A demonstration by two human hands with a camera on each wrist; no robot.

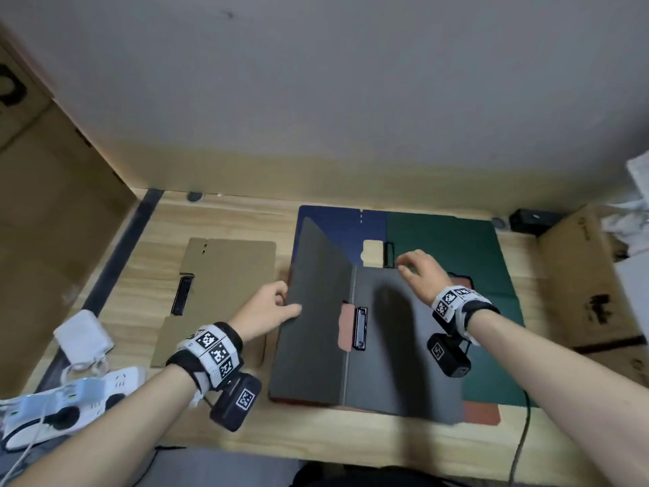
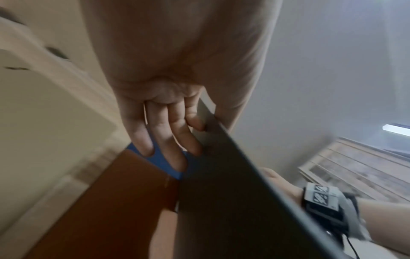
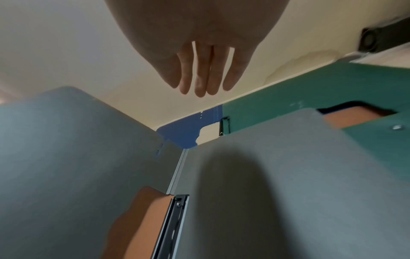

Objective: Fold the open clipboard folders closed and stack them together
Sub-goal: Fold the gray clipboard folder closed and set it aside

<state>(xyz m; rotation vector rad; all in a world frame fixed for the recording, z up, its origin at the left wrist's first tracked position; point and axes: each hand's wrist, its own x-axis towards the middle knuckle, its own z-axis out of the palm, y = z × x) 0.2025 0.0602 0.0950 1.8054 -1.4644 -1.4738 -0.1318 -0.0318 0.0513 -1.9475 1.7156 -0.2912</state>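
A grey clipboard folder lies open on top of a pile at the middle of the desk. Its left flap is raised at a slant. My left hand pinches that flap's outer edge, thumb in front and fingers behind the flap. My right hand hovers open over the folder's far right corner, with straight fingers holding nothing. A black metal clip sits by the spine. Under it lie open blue, green and red-brown folders. A tan folder lies open to the left.
A white power strip and a white adapter sit at the desk's front left. Cardboard boxes stand at the left and right. A black device rests at the back right, and a cable hangs over the front edge.
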